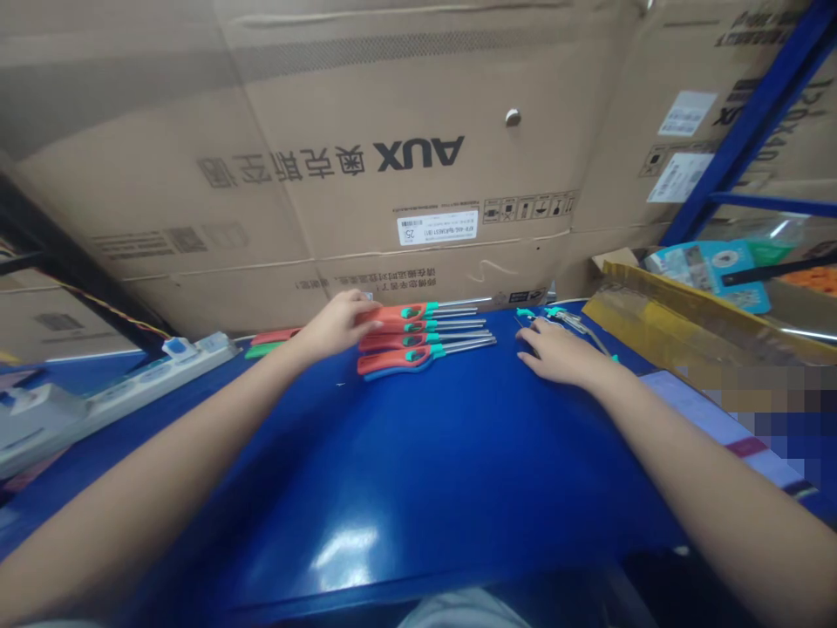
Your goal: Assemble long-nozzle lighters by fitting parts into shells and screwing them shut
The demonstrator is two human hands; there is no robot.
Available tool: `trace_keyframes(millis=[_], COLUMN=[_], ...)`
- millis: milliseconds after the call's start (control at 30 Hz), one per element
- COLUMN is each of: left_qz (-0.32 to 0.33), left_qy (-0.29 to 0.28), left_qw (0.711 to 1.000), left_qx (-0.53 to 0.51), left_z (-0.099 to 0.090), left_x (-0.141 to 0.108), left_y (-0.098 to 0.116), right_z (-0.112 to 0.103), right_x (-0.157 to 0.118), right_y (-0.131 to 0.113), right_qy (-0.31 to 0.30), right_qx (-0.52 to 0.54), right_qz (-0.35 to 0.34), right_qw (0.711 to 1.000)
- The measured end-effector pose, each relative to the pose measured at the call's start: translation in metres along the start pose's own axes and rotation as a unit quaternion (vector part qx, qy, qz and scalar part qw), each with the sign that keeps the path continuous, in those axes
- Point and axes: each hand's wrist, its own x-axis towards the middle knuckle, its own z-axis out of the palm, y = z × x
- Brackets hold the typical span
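Observation:
Several long-necked lighters with red handles, teal collars and metal tubes lie stacked side by side on the blue table, tubes pointing right. My left hand (340, 324) is at the handle end of the rearmost lighter (392, 312), with thumb and fingers closed about it. The nearest lighter (396, 359) has a blue underside. To the right, my right hand (559, 351) reaches over small teal parts with thin wires (566, 316). Its thumb and fingers are apart, and no held thing shows between them. Behind my left wrist lie a red handle (275, 335) and a green one (261, 350).
A large cardboard box (314, 105) stands upright along the back of the blue table (418, 471). At left is a white power strip (150, 384) with plugs. An open carton (667, 314) and a blue metal frame (751, 122) are at right.

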Motion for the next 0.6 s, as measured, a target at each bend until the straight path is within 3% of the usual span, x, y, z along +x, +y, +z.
trace_keyframes(millis=[300, 600], left_qz=[-0.023, -0.041], left_qy=[-0.005, 0.019], left_qw=[0.999, 0.999], left_qx=[0.024, 0.023], left_z=[0.035, 0.039], left_x=[0.030, 0.032], left_y=[-0.023, -0.026], right_z=[0.003, -0.002], right_x=[0.000, -0.003], right_y=[0.000, -0.005], right_qy=[-0.013, -0.035], right_qx=[-0.016, -0.013], right_qz=[0.014, 0.018], right_qw=[1.000, 0.999])
